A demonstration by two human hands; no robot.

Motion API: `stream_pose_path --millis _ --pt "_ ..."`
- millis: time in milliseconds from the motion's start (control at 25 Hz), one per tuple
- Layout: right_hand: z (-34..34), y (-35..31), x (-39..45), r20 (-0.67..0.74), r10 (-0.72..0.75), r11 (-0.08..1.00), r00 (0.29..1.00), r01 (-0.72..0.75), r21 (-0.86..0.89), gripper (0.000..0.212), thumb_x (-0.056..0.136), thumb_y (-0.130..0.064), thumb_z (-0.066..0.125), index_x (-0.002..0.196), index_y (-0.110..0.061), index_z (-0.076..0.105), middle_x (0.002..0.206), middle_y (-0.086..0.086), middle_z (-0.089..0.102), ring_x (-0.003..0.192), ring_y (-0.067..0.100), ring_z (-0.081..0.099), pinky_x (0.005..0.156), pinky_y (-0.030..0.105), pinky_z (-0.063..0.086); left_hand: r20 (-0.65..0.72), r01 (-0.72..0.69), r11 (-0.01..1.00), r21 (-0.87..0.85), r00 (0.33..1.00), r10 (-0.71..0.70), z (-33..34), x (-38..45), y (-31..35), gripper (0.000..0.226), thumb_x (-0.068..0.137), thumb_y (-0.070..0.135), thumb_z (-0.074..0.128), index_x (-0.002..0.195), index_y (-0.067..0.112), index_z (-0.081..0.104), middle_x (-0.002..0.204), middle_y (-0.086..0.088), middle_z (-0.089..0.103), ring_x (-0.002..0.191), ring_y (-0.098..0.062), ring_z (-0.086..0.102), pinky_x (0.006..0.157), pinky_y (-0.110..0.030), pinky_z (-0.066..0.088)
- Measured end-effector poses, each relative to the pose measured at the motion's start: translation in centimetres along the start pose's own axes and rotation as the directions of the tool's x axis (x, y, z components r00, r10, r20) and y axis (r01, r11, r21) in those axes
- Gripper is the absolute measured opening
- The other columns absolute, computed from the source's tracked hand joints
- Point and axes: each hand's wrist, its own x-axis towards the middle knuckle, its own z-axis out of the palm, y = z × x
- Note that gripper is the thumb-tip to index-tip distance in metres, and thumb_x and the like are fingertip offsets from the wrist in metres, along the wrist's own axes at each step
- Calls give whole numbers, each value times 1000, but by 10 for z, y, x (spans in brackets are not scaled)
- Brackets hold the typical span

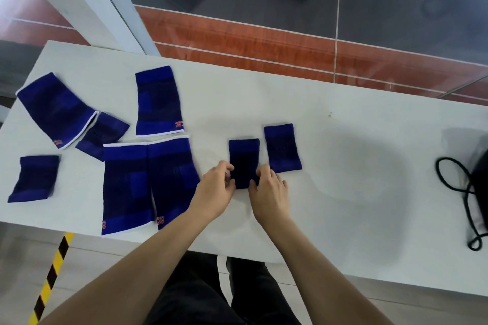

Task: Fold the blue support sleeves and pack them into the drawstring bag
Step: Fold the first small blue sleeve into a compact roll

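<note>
Several blue support sleeves lie on a white table [343,155]. At the middle, a small blue sleeve [243,158] lies flat; my left hand [217,187] pinches its lower left edge and my right hand [269,187] pinches its lower right edge. Another small sleeve [282,148] sits just to its right, untouched. Two long sleeves [126,187] [171,179] lie side by side left of my hands. Farther left are more sleeves [158,100] [56,109] [35,178]. The black drawstring bag [479,185], with its looped cord [449,179], lies at the table's right edge, partly out of frame.
A glass wall with a white frame post [105,2] stands behind the table. Yellow-black hazard tape [52,274] runs on the floor at lower left. My dark trousers [224,293] show below the table's near edge.
</note>
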Motion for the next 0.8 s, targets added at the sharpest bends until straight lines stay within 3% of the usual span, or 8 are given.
stream_pose_path --millis 80,160,280,360,520,600,800 --pt "-8 0 0 -10 -35 984 999 36 177 8 100 -17 53 108 -15 51 93 -4 60 79 16 48 81 33 41 -11 176 958 -229 983 -183 -2 5 7 36 99 23 58 132 18 47 99 0 66 83 -12 67 78 -32 58" --pt "-17 2 0 -52 -100 963 994 110 245 9 99 -15 55 108 -17 54 93 -7 62 81 14 49 80 31 42 24 306 847 -435 944 -328 -6 19 15 48 98 27 57 142 17 41 96 1 67 86 -20 71 84 -42 60" --pt "-31 10 1 -69 -165 950 984 178 257 15 100 -16 55 114 -19 58 99 -10 65 89 12 50 82 29 43 85 330 710 -622 930 -358 -8 47 33 53 98 21 58 147 17 37 100 -2 66 99 -26 69 90 -47 58" --pt "-40 20 4 -116 -164 949 980 189 251 15 100 -19 55 114 -20 59 98 -10 65 89 13 51 83 31 43 98 295 660 -691 943 -318 -7 58 47 47 97 10 58 141 18 44 108 -9 66 100 -27 69 86 -43 60" --pt "-48 43 17 -218 9 969 976 46 243 21 104 -24 48 119 -18 60 105 -4 68 96 18 58 90 34 40 -41 87 800 -594 990 -138 -2 73 70 35 93 -3 60 121 17 62 107 -8 69 97 -23 69 77 -37 63" --pt "-48 52 24 -231 112 970 966 -57 234 26 105 -25 45 123 -16 61 111 -1 67 101 22 58 94 35 38 -27 33 847 -530 998 -56 1 81 78 33 91 -3 63 118 15 67 102 -7 72 92 -23 71 75 -32 63" --pt "-47 59 32 -223 143 963 964 -83 257 25 103 -27 49 126 -21 55 105 -4 70 98 19 58 94 33 34 -81 -2 912 -410 996 -35 10 99 86 27 87 5 72 111 15 68 101 -5 73 89 -19 71 77 -36 63"
